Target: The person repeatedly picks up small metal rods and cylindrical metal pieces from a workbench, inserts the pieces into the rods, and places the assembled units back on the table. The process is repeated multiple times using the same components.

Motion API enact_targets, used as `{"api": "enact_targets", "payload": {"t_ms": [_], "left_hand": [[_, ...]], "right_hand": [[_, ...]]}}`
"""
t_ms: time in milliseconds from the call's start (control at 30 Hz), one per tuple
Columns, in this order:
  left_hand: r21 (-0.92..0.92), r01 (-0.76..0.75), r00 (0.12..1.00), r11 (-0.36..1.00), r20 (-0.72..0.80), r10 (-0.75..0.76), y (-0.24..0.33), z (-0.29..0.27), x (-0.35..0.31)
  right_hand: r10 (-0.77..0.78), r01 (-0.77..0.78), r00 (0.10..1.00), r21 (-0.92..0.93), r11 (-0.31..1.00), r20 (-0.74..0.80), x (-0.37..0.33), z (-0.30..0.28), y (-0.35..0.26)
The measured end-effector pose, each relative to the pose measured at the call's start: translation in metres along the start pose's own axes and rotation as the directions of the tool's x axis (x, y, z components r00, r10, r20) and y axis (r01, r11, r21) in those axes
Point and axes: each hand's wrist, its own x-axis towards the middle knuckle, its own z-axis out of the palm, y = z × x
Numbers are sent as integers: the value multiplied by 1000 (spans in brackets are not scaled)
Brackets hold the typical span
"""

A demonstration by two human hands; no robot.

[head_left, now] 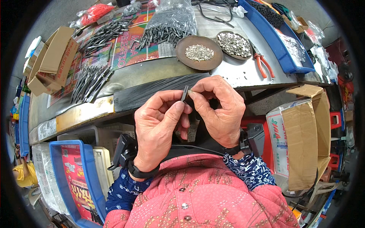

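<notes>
We observe the left hand (157, 119) pinching a small black piece (185, 93) between thumb and forefinger; its remaining fingers curl beneath. The piece is held tilted slightly from vertical, in front of the table edge, and its upper end projects above the grip. The right hand (222, 110) is positioned just beside the piece, with thumb and forefinger drawn close together at the tips. We cannot tell whether these tips grip a small part or touch the piece. We note a black band on each wrist and blue patterned sleeves (249, 169) over the forearms.

Directly beyond the hands, on the table (146, 72), we find a brown dish (181, 55) containing a heap of small metal parts (199, 53). To its right is a second dish of silvery pieces (234, 43). Pliers (262, 64) with red handles lie next to that dish. Farther right we locate a blue tray (279, 57).

To the left of the brown dish, a clear bag (175, 17) lies with a mass of black parts (161, 36) at its near end. Black strips (91, 81) lie in a bundle near the table's front left, and a looser pile (106, 36) lies behind them. At the far left stands an open cardboard box (57, 57).
</notes>
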Motion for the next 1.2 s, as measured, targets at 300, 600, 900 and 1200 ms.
{"api": "enact_targets", "payload": {"t_ms": [300,600,900,1200], "left_hand": [[164,-104,994,981,-28,110,-6,0,-2],[342,-191,975,920,-38,217,-9,5,-3],[335,-175,983,926,10,182,-8,2,-3],[341,-116,991,933,-28,134,-4,2,3]], "right_hand": [[214,-216,976,151,965,33,-1,-1,-3],[394,-405,914,256,878,98,0,-5,-8],[517,-595,796,563,574,314,5,-11,4],[471,-567,823,421,708,317,5,-8,2]]}}
